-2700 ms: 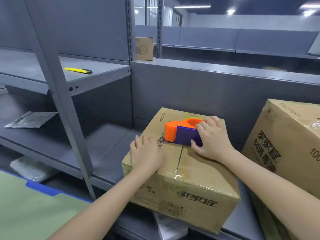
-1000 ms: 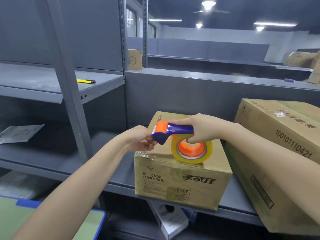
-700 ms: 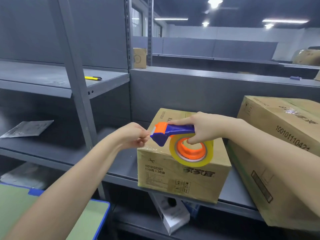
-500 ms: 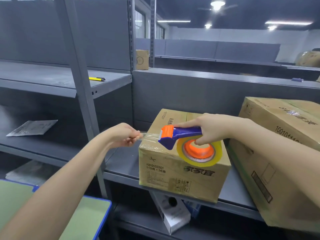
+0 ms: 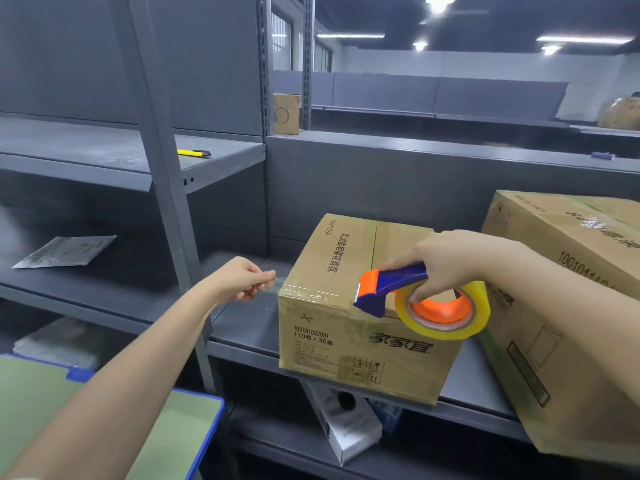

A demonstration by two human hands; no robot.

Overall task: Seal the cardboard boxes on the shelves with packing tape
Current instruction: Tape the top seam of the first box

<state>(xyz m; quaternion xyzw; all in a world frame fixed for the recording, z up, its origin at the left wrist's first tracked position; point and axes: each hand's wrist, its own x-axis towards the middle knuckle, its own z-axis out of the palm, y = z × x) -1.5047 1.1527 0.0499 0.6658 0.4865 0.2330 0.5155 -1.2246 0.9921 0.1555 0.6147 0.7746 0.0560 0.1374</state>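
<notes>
We pinch the free tape end (image 5: 278, 284) in our left grip (image 5: 242, 280), just off the left edge of the cardboard box (image 5: 346, 341) on the shelf (image 5: 242, 325), while our right grip (image 5: 446, 263) curls round the tape dispenser (image 5: 391, 287) above the box top, seemingly to stretch the strip taut for laying.
</notes>
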